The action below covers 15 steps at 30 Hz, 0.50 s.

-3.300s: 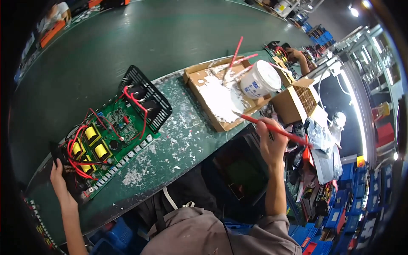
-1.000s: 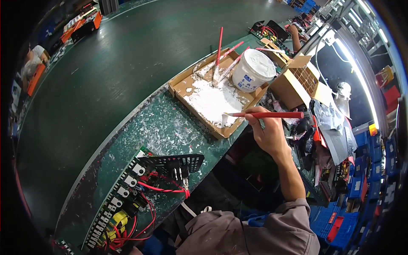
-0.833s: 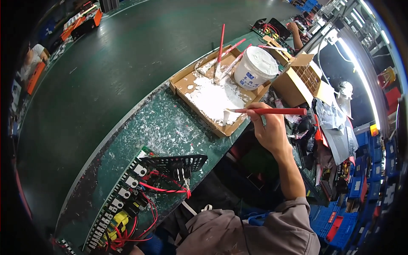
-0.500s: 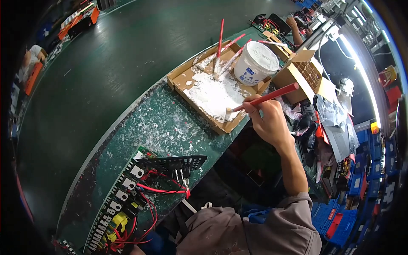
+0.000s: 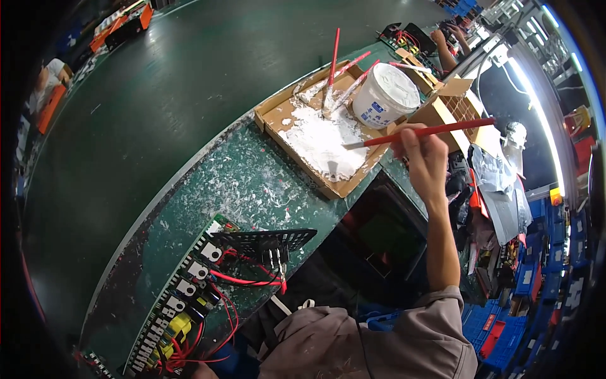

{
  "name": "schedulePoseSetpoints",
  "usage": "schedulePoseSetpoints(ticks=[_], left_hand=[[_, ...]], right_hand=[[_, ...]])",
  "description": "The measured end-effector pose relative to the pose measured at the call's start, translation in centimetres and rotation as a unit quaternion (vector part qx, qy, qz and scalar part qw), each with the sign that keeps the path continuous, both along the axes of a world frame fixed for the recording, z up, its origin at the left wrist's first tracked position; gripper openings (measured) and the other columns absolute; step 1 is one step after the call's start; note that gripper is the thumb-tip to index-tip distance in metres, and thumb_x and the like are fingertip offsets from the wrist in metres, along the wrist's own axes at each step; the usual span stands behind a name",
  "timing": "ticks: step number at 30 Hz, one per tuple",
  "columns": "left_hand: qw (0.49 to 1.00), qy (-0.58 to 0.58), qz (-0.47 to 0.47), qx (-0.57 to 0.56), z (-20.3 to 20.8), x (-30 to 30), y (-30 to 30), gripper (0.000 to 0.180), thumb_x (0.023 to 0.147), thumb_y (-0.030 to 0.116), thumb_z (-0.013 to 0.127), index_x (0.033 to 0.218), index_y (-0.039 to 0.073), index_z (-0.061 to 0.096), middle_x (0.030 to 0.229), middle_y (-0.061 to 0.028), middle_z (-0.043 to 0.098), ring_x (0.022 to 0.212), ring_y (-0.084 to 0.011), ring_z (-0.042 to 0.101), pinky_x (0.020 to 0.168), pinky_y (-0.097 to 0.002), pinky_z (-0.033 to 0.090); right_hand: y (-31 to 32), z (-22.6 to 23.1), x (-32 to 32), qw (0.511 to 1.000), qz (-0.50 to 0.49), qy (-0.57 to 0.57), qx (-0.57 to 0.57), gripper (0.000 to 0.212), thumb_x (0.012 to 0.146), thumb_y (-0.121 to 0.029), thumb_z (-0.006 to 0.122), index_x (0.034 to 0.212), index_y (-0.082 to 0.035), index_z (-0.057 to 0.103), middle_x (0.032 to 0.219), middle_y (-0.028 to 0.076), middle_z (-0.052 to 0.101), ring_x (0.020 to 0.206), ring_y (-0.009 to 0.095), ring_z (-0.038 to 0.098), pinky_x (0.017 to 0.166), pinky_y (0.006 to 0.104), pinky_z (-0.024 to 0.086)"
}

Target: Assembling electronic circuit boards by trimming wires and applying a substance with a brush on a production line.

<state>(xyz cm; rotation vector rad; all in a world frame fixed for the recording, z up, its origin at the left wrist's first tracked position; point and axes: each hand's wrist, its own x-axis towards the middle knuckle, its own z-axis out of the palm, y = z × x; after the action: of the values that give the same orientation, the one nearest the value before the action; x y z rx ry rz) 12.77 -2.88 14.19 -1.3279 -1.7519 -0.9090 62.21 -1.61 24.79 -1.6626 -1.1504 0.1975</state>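
Observation:
My right hand (image 5: 427,161) grips a red-handled brush (image 5: 466,126), its pale bristles pointing left over white paste (image 5: 322,145). The paste is smeared across a shallow cardboard tray (image 5: 291,150). Several other paste-coated brushes with red handles rest in the tray, one standing upright (image 5: 333,60). A white bucket (image 5: 372,104) stands at the tray's right side. Of my left hand (image 5: 203,372), just a sliver shows at the lower edge; its fingers are hidden. Close to it lies a green circuit board (image 5: 170,284) with red wires and a black perforated plate (image 5: 259,239).
White flecks cover the green bench (image 5: 233,183) between tray and board. An open cardboard box (image 5: 451,110) with dividers stands beyond the bucket. Blue bins (image 5: 499,331) line the right. Other people's hands (image 5: 445,47) work at the far right; another person sits far left.
My right hand has moved slightly right and up, lifting the brush off the paste near the tray's front edge. The brush now lies flatter. The whole view has shifted a little.

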Motion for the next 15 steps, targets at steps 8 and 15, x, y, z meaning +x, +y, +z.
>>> schedulePoseSetpoints(ticks=[8, 15], left_hand=[[0.699, -0.331, -0.623, 0.118, -7.8, -8.8, -0.4, 0.056, 0.094, 0.005, 0.056, 0.142, -0.001, 0.029, 0.135, -0.0210, 0.044, 0.116, -0.0334, 0.053, 0.093, -0.0409, 0.049], [0.911, -0.075, -0.391, 0.108, -4.0, -3.4, 1.3, 0.043, 0.101, 0.014, 0.040, 0.140, -0.004, 0.032, 0.138, -0.0211, 0.043, 0.121, -0.0292, 0.049, 0.101, -0.0418, 0.042]], right_hand=[[1.8, 0.9, -2.3, 0.996, 0.074, -0.043, -0.039, 0.013, 0.092, -0.004, 0.054, 0.092, 0.006, 0.063, 0.074, 0.008, 0.061, 0.068, 0.014, 0.060, 0.065, 0.0268, 0.048], [1.6, 0.1, -0.6, 0.999, 0.041, -0.020, 0.002, 0.024, 0.098, -0.015, 0.051, 0.096, 0.007, 0.061, 0.076, 0.009, 0.065, 0.070, 0.014, 0.061, 0.065, 0.0265, 0.049]])
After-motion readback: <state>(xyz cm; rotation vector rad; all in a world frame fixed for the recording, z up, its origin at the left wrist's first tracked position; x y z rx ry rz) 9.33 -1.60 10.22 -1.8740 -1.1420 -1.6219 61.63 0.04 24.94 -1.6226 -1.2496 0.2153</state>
